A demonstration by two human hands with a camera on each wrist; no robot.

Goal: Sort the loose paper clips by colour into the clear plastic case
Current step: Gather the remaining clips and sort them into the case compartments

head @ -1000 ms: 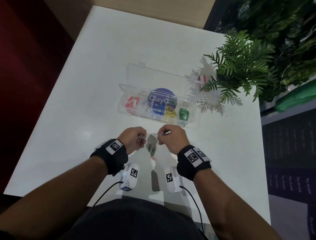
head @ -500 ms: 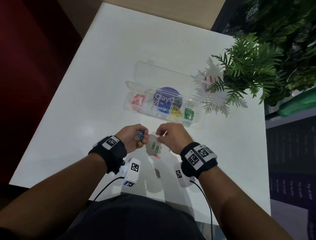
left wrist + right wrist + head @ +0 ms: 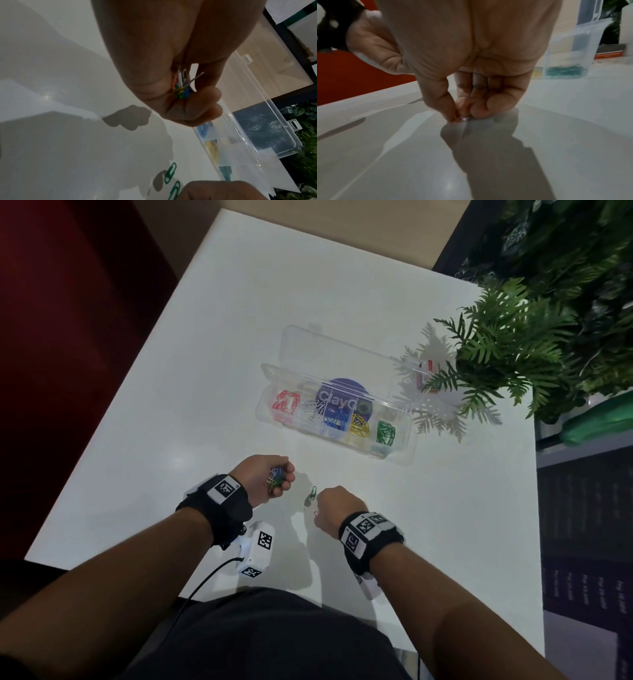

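Note:
The clear plastic case (image 3: 342, 354) lies open on the white table, with red, silver, blue, yellow and green clips each in their own compartment. My left hand (image 3: 281, 479) hovers in front of it and grips a bunch of mixed clips (image 3: 181, 86). My right hand (image 3: 317, 508) is down on the table beside it. Its thumb and forefinger (image 3: 450, 108) pinch a small red clip (image 3: 315, 513) against the surface. Two green clips (image 3: 169, 173) lie loose between the hands; the head view shows only one green clip (image 3: 312, 493).
A fern-like plant (image 3: 507, 350) overhangs the table's right side next to the case's right end (image 3: 565, 54). A small red and white box (image 3: 426, 371) sits under its leaves. The table edge runs just in front of my body.
My right hand has dropped from beside the left hand to the table and closed its fingertips on the red clip, covering one green clip. The left hand keeps its bunch.

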